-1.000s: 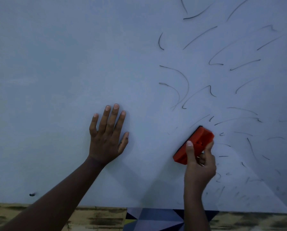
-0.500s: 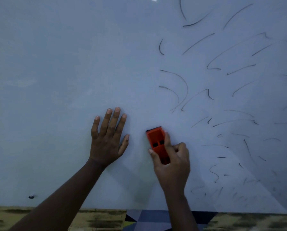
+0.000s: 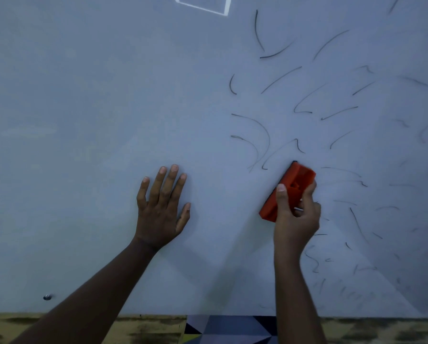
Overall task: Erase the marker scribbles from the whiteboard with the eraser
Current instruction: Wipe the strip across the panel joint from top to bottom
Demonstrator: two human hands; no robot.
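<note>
The eraser (image 3: 286, 192) is a small orange block of hard plastic, with a thin dark layer along the edge that meets the board, probably the felt. It lies against the whiteboard (image 3: 89, 100), tilted, with its upper end pointing up and to the right, just under the lowest curved strokes. I judge it is light and stiff, so it will not bend under pressure, but the smooth plastic shell can slip in the fingers when it is pushed hard. The shell has some hollow recesses on the back, and these give a good place for the fingertips. The best hold is across the short sides, thumb on one long edge and fingers on the other, so the felt stays flat on the surface

The right hand (image 3: 296, 219) grasps the eraser in just this way: the thumb lies on the left edge and the other fingers curl around the right edge. The left hand (image 3: 162, 209) holds nothing; it is spread flat on the board, well apart from the eraser, and seems to steady the body

The marker scribbles (image 3: 332, 115) are many thin dark strokes, all on the right half of the board, above, beside and below the eraser. The left half looks clean. Marker ink of this kind usually comes off with light rubbing, so much work remains, but I think it is easy work

Under the board, a yellowish surface and a patterned piece with triangles are visible
</note>
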